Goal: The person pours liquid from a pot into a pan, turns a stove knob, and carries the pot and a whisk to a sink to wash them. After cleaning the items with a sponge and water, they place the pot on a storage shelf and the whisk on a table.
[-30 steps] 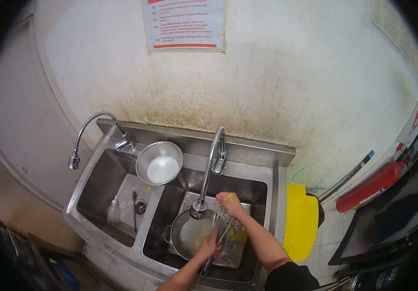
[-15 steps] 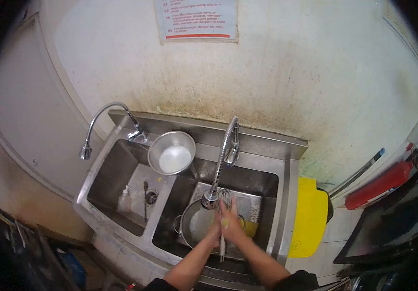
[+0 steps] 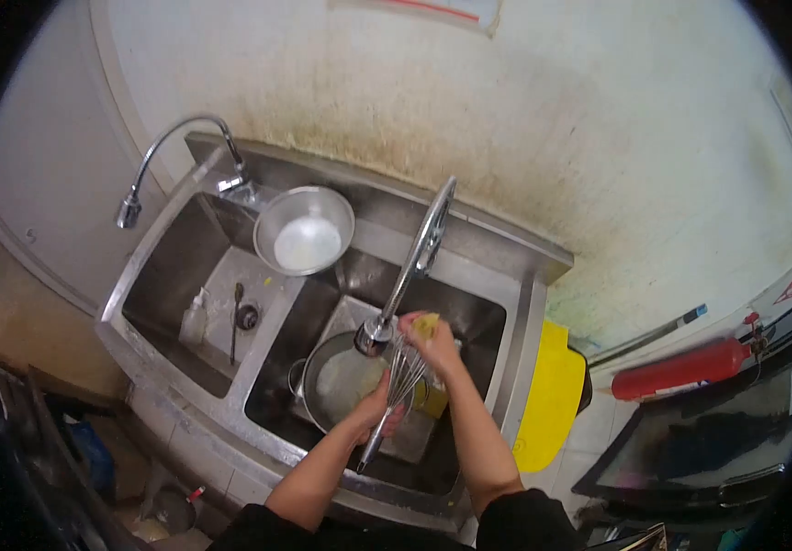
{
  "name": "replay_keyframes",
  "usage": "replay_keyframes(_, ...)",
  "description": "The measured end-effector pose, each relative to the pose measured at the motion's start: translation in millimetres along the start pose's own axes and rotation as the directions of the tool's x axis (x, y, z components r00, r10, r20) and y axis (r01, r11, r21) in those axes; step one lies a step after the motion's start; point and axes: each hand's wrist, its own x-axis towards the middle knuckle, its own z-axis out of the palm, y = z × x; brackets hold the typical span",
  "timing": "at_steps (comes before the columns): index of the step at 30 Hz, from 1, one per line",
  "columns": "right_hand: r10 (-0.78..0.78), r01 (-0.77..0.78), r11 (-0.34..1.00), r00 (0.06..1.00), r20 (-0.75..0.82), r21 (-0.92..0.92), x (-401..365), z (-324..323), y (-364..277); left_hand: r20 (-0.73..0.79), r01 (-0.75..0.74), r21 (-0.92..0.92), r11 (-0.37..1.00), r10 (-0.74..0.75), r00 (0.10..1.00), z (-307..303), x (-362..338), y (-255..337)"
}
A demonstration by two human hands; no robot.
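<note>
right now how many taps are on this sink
2. one curved tap at the left basin's back corner; one long tap reaching over the right basin, above the whisk. none looks hidden.

A steel wire balloon whisk (image 3: pixel 399 381) is held aslant over the right basin of a stainless steel double sink (image 3: pixel 513 367), wire loops up and away from the person and the straight metal handle pointing down towards them. The left hand (image 3: pixel 379 411) grips it where handle meets wires, so the handle end sticks out below the fist. A small yellow sponge (image 3: pixel 426 323), pinched in the right hand (image 3: pixel 436 347), presses against the upper end of the wire loops.
</note>
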Motion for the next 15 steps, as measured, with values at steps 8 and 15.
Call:
replay_keyframes(8,0.096,-0.097,0.995,0.995,-0.039,-0.026,25.8,-29.3,44.5,0.128,0.138,0.006,0.99,-0.137,0.982,-1.4,-3.8,7.5)
replay_keyframes(15,-0.29,0.235,0.941,0.93,-0.225,-0.244,25.8,-25.7,25.7,0.088,0.024,-0.083,0.996,-0.016,0.996,4.1,6.9,-4.3)
